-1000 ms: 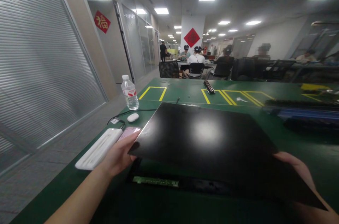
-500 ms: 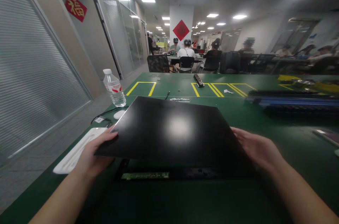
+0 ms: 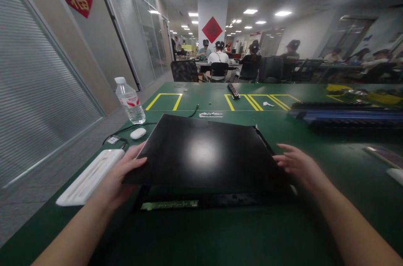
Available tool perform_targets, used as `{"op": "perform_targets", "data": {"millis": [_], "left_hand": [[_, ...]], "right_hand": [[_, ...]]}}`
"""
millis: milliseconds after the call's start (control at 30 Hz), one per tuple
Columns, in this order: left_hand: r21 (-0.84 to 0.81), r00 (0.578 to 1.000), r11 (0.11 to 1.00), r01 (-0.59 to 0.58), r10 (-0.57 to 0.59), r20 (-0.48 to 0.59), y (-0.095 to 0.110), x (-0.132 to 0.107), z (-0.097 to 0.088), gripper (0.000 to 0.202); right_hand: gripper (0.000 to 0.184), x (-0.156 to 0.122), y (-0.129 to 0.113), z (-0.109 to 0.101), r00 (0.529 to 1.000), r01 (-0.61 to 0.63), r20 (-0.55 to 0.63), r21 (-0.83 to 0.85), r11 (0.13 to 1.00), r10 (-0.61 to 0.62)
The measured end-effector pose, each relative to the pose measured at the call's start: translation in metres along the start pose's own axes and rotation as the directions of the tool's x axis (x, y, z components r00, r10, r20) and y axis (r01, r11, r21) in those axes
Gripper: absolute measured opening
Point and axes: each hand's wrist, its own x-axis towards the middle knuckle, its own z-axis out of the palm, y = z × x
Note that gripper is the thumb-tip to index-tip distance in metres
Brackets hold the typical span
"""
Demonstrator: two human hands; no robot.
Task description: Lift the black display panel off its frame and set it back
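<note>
A large flat black panel is held low over the green table, its near edge raised above a dark frame with a green circuit strip. My left hand grips the panel's left edge, thumb on top and fingers underneath. My right hand is at the panel's right edge with its fingers spread and extended, touching or just off the edge.
A white tray, a white mouse with a cable and a water bottle lie to the left. Dark and blue trays sit at the right. Several people sit at tables in the background. Yellow tape marks the far tabletop.
The panel has come down lower toward the frame and moved slightly away from me. My right hand has loosened from its grip on the right edge and its fingers have spread.
</note>
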Motion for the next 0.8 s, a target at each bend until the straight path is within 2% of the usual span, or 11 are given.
{"op": "perform_targets", "data": {"millis": [100,433,633,800], "left_hand": [[-0.016,1.0,1.0,-0.003,0.003,0.023,-0.002,-0.001,0.003,0.061],[0.027,0.998,0.999,0.022,-0.024,0.054,-0.009,0.002,0.001,0.077],[0.011,0.998,1.0,0.018,-0.019,0.066,-0.009,0.001,0.006,0.07],[0.002,0.996,0.999,0.05,-0.05,0.069,-0.007,-0.003,0.01,0.065]], "right_hand": [[0.051,0.001,0.001,0.001,0.999,0.014,-0.03,-0.009,1.0,-0.015],[0.041,0.01,0.011,-0.001,0.995,0.063,-0.077,-0.041,0.997,-0.066],[0.043,0.004,0.001,0.002,0.994,0.037,-0.101,-0.049,0.998,-0.042],[0.038,0.001,0.0,0.003,0.991,0.05,-0.117,-0.159,0.986,-0.069]]}}
